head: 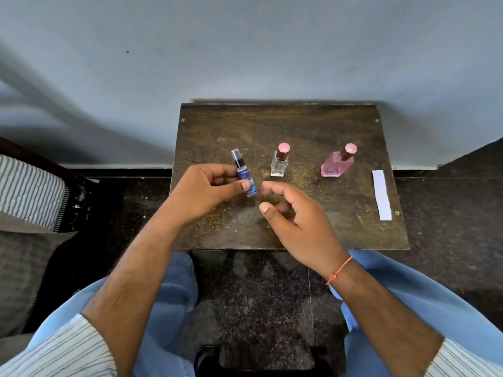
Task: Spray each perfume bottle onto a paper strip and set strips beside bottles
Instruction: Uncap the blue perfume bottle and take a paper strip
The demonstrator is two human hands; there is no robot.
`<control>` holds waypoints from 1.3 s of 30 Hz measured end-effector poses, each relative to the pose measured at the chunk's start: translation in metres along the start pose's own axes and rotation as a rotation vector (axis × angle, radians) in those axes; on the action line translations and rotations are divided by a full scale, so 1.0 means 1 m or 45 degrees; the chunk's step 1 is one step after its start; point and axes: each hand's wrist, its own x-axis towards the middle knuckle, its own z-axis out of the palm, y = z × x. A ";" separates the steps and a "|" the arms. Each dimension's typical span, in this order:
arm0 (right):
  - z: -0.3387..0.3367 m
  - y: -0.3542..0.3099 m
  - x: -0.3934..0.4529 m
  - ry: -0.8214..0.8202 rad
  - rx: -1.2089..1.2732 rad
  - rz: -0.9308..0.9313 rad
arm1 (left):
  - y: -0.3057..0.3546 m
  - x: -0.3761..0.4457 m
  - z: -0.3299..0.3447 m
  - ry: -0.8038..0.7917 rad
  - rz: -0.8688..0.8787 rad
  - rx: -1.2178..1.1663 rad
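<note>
My left hand [206,190] grips a small blue spray bottle [243,172] with a clear cap, holding it tilted just above the dark wooden table [288,126]. My right hand [296,216] hovers beside the bottle's lower end with fingers loosely curled and nothing in them. A clear bottle with a pink cap [279,162] stands upright behind my right hand. A pink bottle with a pink cap [337,163] stands further right. A white paper strip [381,195] lies flat near the table's right edge.
The small table stands against a grey-blue wall [245,50]. A dark speckled floor [258,295] surrounds it. A striped cushion or bedding [30,191] lies at the left. My knees in light blue trousers [408,295] are under the near edge.
</note>
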 end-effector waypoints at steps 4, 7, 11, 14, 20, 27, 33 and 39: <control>-0.002 0.001 0.001 0.001 0.060 0.058 | 0.004 -0.003 0.010 -0.176 -0.034 -0.069; -0.002 0.007 0.004 -0.012 0.168 0.096 | 0.004 -0.002 0.013 -0.219 -0.025 -0.087; -0.003 0.010 0.006 -0.022 0.239 0.092 | 0.003 -0.002 0.014 -0.230 -0.030 -0.052; -0.003 0.009 0.006 -0.023 0.259 0.098 | 0.003 -0.003 0.012 -0.259 -0.025 -0.012; 0.001 0.016 0.008 -0.057 0.357 0.140 | 0.010 -0.005 0.006 -0.069 0.007 0.073; 0.001 0.014 0.007 -0.067 0.417 0.156 | 0.010 -0.004 0.008 -0.043 0.042 -0.063; -0.001 0.008 0.008 -0.065 0.475 0.192 | 0.009 -0.004 0.010 -0.074 0.043 -0.050; -0.005 0.002 0.010 -0.076 0.503 0.215 | 0.008 -0.004 0.017 -0.048 -0.040 -0.214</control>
